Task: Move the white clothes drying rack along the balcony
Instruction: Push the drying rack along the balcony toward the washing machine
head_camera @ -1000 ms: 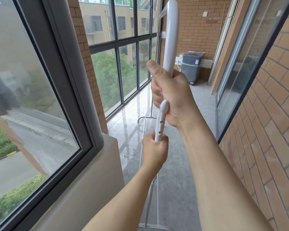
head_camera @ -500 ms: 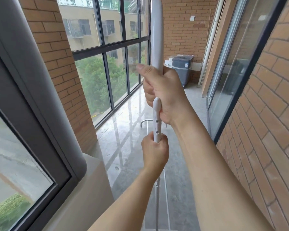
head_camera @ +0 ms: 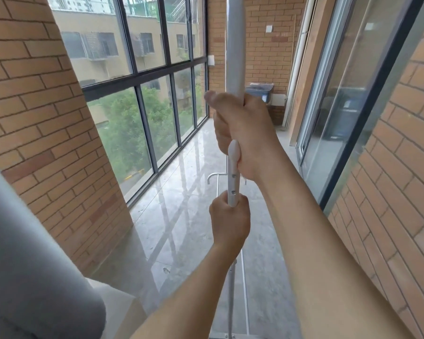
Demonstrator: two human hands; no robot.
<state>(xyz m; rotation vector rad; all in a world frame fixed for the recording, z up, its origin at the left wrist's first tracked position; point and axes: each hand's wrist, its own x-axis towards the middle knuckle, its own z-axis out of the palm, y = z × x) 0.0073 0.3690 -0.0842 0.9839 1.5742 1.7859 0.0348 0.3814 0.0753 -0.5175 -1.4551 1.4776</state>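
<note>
Rack (head_camera: 233,57) upright, long axis vertical, white tube with jointed link; right hand (head_camera: 242,133) clasps upper tube, left hand (head_camera: 229,221) clasps lower.

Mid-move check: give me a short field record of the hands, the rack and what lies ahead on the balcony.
right hand: closed on the upright pole of the white metal clothes drying rack, upper grip
left hand: closed on the same pole lower down, just under the white plastic joint
rack base: thin white rails low over the glossy grey floor; contact with it unclear
path ahead: open floor between the glazed wall and the brick wall
far end: grey lidded bin against the brick
</note>
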